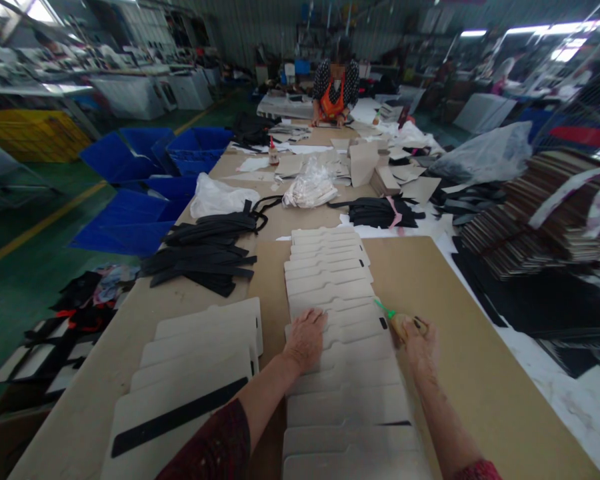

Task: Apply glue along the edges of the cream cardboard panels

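Note:
My left hand [306,340] lies flat on an overlapping row of pale notched card panels [330,287], holding nothing. My right hand [421,347] grips a small tool [401,325] with a tan handle and a green tip, which points at the panels' right edge. Both hands rest over a tan board [473,333] on the work table. To the left lies a second row of pale panels [195,360], the nearest carrying a black strip [180,417]. Beyond it, loose black strips [200,263] lie in a pile.
Farther along the table are white plastic bags [220,198], a glue bottle [273,155], and card offcuts. A co-worker in an orange apron [333,100] works at the far end. Stacks of dark sheets [530,220] stand at right; blue crates [155,160] stand at left.

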The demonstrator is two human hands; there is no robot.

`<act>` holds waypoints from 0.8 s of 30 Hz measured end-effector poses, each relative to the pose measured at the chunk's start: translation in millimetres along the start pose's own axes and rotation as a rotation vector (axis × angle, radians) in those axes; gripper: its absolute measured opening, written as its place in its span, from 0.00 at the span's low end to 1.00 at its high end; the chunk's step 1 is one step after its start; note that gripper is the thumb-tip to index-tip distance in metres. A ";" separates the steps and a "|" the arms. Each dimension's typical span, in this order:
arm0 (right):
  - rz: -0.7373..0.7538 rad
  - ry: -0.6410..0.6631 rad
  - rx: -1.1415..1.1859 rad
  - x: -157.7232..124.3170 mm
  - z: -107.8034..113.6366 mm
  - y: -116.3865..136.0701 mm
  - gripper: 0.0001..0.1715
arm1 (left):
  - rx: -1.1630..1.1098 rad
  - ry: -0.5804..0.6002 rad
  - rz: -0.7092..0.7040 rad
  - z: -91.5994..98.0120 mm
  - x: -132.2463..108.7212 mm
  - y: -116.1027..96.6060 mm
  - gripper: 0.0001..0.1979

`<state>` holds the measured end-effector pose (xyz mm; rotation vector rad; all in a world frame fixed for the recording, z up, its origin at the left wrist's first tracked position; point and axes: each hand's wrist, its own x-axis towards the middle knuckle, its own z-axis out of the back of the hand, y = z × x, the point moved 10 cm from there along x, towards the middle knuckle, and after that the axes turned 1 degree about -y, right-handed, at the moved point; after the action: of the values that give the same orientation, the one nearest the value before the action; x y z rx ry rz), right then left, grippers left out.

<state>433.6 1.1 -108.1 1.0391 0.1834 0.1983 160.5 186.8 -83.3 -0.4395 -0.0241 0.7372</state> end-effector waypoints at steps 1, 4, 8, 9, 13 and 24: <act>-0.012 -0.007 -0.016 0.6 0.4 -1.2 0.33 | 0.003 0.019 -0.012 -5.1 3.4 -3.9 0.28; -0.021 -0.005 -0.042 2.2 0.2 -1.4 0.32 | 0.017 0.044 -0.026 -12.8 8.0 -9.3 0.29; -0.026 0.000 -0.061 2.0 1.6 -0.3 0.33 | 0.037 0.053 -0.039 -13.7 6.8 -8.9 0.29; -0.029 0.000 -0.065 1.7 2.2 -0.4 0.33 | 0.040 0.055 -0.043 -13.9 6.3 -8.2 0.29; -0.038 -0.004 -0.085 2.1 3.9 -1.8 0.34 | 0.043 0.052 -0.061 -16.6 5.6 -7.1 0.27; 0.004 0.033 -0.086 4.2 -1.4 5.1 0.33 | 0.106 -0.008 0.007 8.5 -7.3 8.5 0.25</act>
<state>436.9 5.9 -104.5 0.9515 0.2013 0.2255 148.1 190.8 -78.0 -0.3360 0.0093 0.7436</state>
